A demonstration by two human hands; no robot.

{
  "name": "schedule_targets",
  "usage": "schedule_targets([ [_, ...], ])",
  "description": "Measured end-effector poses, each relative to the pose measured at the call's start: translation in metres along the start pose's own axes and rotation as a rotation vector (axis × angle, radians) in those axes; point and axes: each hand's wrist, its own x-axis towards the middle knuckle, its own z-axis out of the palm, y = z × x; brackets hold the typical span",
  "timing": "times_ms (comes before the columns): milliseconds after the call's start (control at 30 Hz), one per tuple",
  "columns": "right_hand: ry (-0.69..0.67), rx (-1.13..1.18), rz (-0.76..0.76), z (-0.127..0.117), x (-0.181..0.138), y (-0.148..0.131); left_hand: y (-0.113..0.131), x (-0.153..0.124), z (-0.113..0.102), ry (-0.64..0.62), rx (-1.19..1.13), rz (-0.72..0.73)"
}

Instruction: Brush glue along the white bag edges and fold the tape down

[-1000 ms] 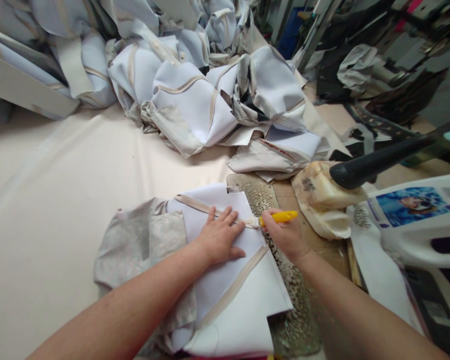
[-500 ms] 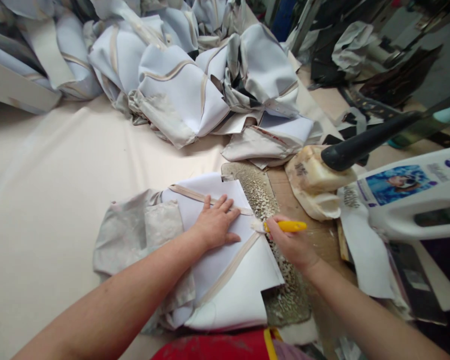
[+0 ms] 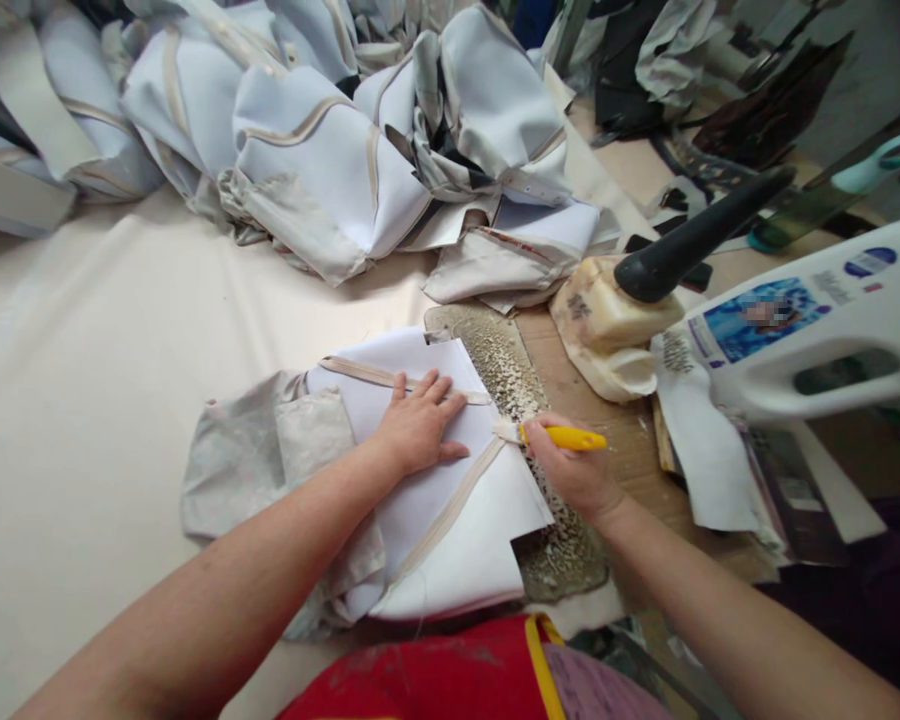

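My left hand (image 3: 418, 427) lies flat, fingers spread, on a white fabric piece (image 3: 450, 520) with beige seam strips, pressing it onto the table. My right hand (image 3: 574, 472) grips a small brush with a yellow handle (image 3: 566, 437). Its pale bristle tip touches the right edge of the fabric piece where a beige strip ends. A grey lining flap (image 3: 262, 455) of the same piece spreads out to the left.
A glue-crusted board (image 3: 540, 560) lies under the fabric's right edge. A glue-smeared tub (image 3: 604, 330) with a black handle (image 3: 701, 245) stands right of it, beside a white jug (image 3: 817, 325). A heap of similar fabric pieces (image 3: 330, 150) fills the back. Cream sheet (image 3: 105, 380) covers the table.
My right hand has drawn the brush down along the fabric's right edge, toward me. The left hand stays pressed on the piece. The view has tilted down, showing a red apron.
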Motion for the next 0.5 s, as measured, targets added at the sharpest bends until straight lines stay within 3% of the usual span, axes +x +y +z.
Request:
schedule_targets([
  [100, -0.088, -0.037, -0.039, -0.002, -0.04, 0.005, 0.001, 0.0, -0.001, 0.002, 0.008, -0.001],
  [233, -0.078, -0.039, -0.08, -0.016, -0.086, 0.0, 0.002, 0.0, -0.003, 0.002, 0.013, 0.001],
  [367, 0.003, -0.081, -0.049, -0.024, -0.083, -0.01, 0.003, 0.001, -0.001, 0.001, 0.014, 0.004],
  [500, 0.017, -0.072, -0.007, -0.012, -0.08, -0.009, 0.003, -0.002, -0.006, -0.002, 0.012, 0.023],
])
